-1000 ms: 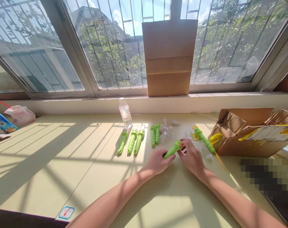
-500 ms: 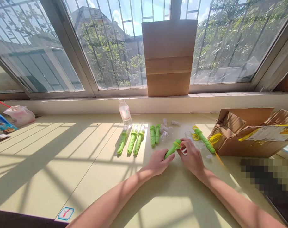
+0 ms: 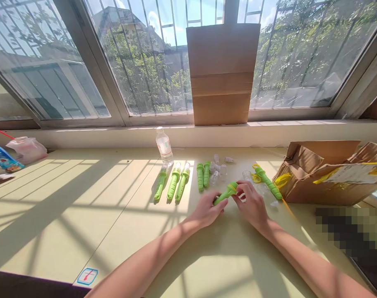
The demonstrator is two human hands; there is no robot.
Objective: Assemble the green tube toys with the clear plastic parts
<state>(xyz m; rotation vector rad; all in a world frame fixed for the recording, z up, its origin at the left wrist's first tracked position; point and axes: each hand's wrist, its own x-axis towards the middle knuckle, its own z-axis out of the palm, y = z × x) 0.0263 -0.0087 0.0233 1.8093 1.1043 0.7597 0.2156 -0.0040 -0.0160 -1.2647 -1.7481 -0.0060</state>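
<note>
A green plastic handle with a ribbed, wider head (image 3: 226, 194) is held tilted above the table. My left hand (image 3: 207, 210) is wrapped round its lower part. The fingers of my right hand (image 3: 250, 203) are bent and pinch at its head; whether a small part sits between them I cannot make out. Just beyond my hands lie two similar green handles (image 3: 203, 176) side by side, with several clear plastic caps (image 3: 215, 177) next to them. Further left, three green handles with clear caps (image 3: 175, 182) lie in a row. Another green handle (image 3: 268, 183) rests to the right.
A water bottle (image 3: 164, 147) stands behind the row. On the right is an open cardboard box (image 3: 325, 178) with yellow straps (image 3: 282, 180) beside it. A cardboard sheet (image 3: 222, 74) leans on the window. At far left are a blue packet (image 3: 3, 158) and a pinkish bag (image 3: 27, 150).
My left hand and the green handle have shifted very slightly left. The grip of both hands looks the same, and the things on the table have not moved.
</note>
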